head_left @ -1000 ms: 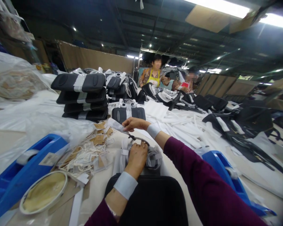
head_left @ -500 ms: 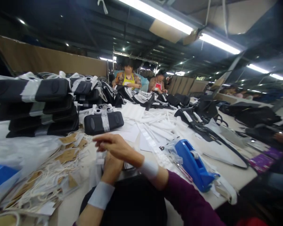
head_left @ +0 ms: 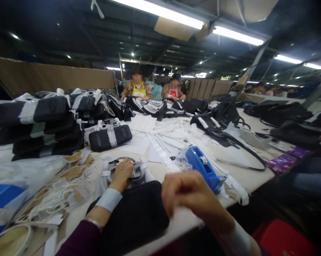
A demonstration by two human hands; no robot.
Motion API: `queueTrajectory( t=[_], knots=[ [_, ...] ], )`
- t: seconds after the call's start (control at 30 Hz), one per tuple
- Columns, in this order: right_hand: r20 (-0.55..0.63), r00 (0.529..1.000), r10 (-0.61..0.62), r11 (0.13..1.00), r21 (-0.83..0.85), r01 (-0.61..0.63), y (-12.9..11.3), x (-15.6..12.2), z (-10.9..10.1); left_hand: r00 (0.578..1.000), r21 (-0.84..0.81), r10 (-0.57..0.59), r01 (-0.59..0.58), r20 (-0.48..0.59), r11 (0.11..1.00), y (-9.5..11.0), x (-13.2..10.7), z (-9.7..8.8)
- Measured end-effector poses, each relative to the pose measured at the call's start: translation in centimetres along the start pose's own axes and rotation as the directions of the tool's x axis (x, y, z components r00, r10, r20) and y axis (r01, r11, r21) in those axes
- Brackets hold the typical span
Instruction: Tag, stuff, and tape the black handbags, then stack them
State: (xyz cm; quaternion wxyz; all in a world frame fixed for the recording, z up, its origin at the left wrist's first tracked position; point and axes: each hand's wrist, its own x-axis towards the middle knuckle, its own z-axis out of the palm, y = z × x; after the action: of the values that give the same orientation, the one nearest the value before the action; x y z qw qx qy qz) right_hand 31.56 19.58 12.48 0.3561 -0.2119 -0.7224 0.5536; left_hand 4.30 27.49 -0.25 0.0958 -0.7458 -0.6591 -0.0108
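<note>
A black bag [head_left: 135, 213] lies on the table in front of me, its flat side up. At its far edge is a coiled bundle of grey-wrapped straps [head_left: 140, 172] with white padding around it. My left hand [head_left: 121, 174] is closed over that bundle, its fingers curled on the straps. My right hand [head_left: 189, 193] hovers off the bag's right side, blurred, with the fingers bent downward; whether anything is in them does not show. Just beyond it stands a blue tape dispenser [head_left: 204, 167].
Stacked black bags [head_left: 40, 131] with clear tape bands rise at the left, and a single taped bag [head_left: 111, 137] lies ahead. Tags with strings [head_left: 51, 192] cover the left side. White padding strips [head_left: 171, 135] spread across the middle. Two people [head_left: 139, 89] work at the far side.
My right hand has moved from above my left hand toward the right and nearer to me. The left hand stays at the straps, now uncovered. The view has shifted slightly.
</note>
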Motion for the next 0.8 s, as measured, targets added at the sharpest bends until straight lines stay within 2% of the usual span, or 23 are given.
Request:
queueTrajectory(
  t=[0.03, 0.07, 0.1, 0.13, 0.23, 0.33, 0.43, 0.53, 0.67, 0.8],
  knots=[
    [-0.142, 0.988, 0.055, 0.992, -0.101, -0.07, 1.8, 1.9, -1.3, 1.0, 0.002, 0.002, -0.002, 0.012, 1.0, 0.1, 0.1, 0.0],
    [-0.274, 0.954, 0.118, 0.955, -0.233, -0.185, 3.7, 3.9, -2.8, 1.0, 0.002, 0.0, 0.0, 0.021, 1.0, 0.2, 0.2, -0.1],
    [-0.39, 0.9, 0.197, 0.858, -0.376, -0.35, 5.9, 6.0, -4.3, 1.0, -0.002, -0.007, 0.007, 0.028, 1.0, 0.3, 0.3, -0.2],
    [-0.446, 0.864, 0.234, 0.795, -0.424, -0.434, 8.0, 7.9, -5.7, 0.999, -0.009, -0.018, 0.018, 0.036, 1.0, 0.4, 0.3, -0.3],
    [-0.517, 0.811, 0.275, 0.655, -0.517, -0.552, 13.8, 12.6, -8.6, 0.996, -0.039, -0.069, 0.072, 0.065, 0.997, 0.2, 0.2, -0.6],
    [-0.533, 0.793, 0.293, 0.535, -0.596, -0.599, 17.6, 15.9, -9.3, 0.985, -0.064, -0.14, 0.147, 0.097, 0.987, -0.4, 0.4, -0.7],
    [-0.536, 0.78, 0.322, 0.438, -0.646, -0.625, 19.9, 18.8, -9.2, 0.964, -0.071, -0.235, 0.245, 0.127, 0.967, -1.0, 1.0, -0.3],
    [-0.559, 0.745, 0.364, 0.345, -0.662, -0.666, 21.5, 21.5, -9.5, 0.947, -0.068, -0.287, 0.299, 0.147, 0.952, -1.2, 1.4, 0.2],
    [-0.595, 0.695, 0.404, 0.245, -0.661, -0.709, 22.6, 23.5, -10.1, 0.962, -0.07, -0.241, 0.251, 0.128, 0.966, -0.8, 1.3, 0.3],
    [-0.6, 0.674, 0.431, 0.217, -0.656, -0.723, 22.6, 23.8, -10.5, 0.972, -0.062, -0.205, 0.213, 0.113, 0.975, -0.6, 1.3, 0.4]
  ],
)
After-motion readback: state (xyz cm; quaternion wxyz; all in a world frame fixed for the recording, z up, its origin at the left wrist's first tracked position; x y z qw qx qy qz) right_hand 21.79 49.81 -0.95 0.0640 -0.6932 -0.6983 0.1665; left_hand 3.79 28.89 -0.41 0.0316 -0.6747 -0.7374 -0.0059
